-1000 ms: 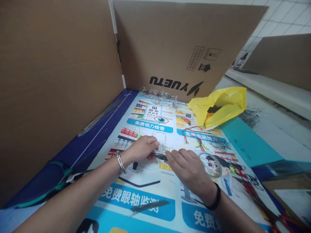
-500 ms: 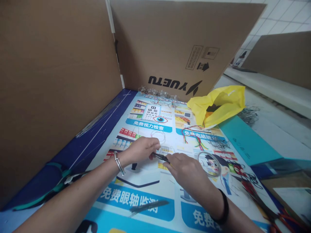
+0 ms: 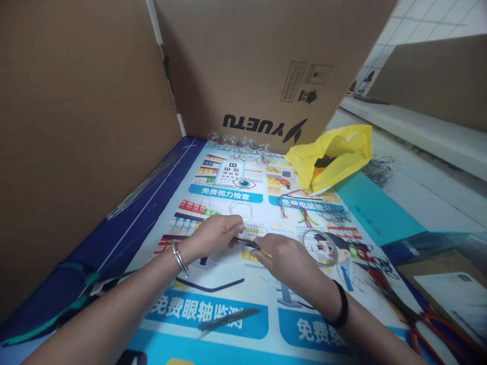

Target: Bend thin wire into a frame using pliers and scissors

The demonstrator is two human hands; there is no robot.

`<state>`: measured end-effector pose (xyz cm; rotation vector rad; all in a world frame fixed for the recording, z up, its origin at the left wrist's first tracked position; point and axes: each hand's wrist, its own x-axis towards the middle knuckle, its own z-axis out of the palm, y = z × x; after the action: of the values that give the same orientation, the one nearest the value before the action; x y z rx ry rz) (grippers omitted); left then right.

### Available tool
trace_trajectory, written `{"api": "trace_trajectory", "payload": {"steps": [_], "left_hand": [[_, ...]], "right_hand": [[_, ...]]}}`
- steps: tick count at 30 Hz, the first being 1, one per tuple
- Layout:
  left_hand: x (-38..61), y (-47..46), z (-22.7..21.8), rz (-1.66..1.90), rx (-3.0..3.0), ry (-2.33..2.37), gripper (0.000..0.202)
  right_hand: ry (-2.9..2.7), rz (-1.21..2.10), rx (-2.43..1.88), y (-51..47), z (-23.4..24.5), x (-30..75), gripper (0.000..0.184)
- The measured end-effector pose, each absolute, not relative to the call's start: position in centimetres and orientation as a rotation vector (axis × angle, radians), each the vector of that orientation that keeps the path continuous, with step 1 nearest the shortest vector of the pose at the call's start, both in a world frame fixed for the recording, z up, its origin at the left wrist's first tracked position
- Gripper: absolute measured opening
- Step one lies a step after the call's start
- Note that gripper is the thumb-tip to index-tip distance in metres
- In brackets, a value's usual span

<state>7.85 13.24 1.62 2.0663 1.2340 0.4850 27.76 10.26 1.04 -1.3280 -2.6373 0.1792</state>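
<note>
Where the two hands meet over the middle of the printed poster [image 3: 228,324] that covers the tabletop, a slender dark tool [image 3: 247,244] spans the small gap between them. The right hand [image 3: 285,256], with a black band on its wrist, is closed around the tool's near-right end, with the knuckles up and the fingers curled under. The left hand [image 3: 216,232], with a silver bangle [image 3: 178,258] on its wrist, has its fingers pinched together at the tool's far-left tip; what they pinch is too small to tell. Just beyond the left hand's fingertips a thin wire loop [image 3: 240,209] lies flat on the poster. A clear round lens [image 3: 321,247] lies just to the right of the right hand. Farther off, a bundle of red and green wires [image 3: 300,208] lies near the mouth of a crumpled yellow plastic bag [image 3: 331,157], which rests partly on a flat teal box [image 3: 376,213]. A heap of small clear pieces [image 3: 243,144] sits at the far edge of the poster, against the cardboard wall [image 3: 247,61] printed with black letters, and a second cardboard sheet [image 3: 76,126] closes off the left side. Red-handled pliers [image 3: 422,319] lie at the near right. A teal-handled tool [image 3: 76,299] lies at the near left beside the left forearm. A dark flat strip [image 3: 224,319] lies on the poster between the two forearms.
</note>
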Motion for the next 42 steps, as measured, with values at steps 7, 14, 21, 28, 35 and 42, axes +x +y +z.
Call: {"api": "trace_trajectory", "payload": {"steps": [7,14,21,28,35,42], "left_hand": [[7.0,14.8,0.8,0.722,1.578,1.369,0.027],[8.1,14.5,0.2,0.594,1.837,1.377,0.025],[10.2,13.8,-0.6,0.448,2.201,1.485,0.023],[5.4,14.9,2.6,0.457,2.285,1.672,0.022],[2.5,15.5,3.7,0.043,2.315,1.726,0.021],[1.5,15.5,4.8,-0.102,2.294,1.868,0.019]], "right_hand": [[-2.140,0.329,-0.994,12.2,-1.0,29.2,0.021],[-1.582,0.678,-1.210,13.2,-2.8,29.4,0.026],[-1.587,0.761,-1.238,13.4,-3.2,29.4,0.031],[-1.621,0.760,-1.261,13.2,-3.0,29.3,0.033],[-1.672,0.754,-1.301,13.3,-3.0,29.3,0.031],[-1.690,0.759,-1.293,13.5,-3.4,29.3,0.032]]}}
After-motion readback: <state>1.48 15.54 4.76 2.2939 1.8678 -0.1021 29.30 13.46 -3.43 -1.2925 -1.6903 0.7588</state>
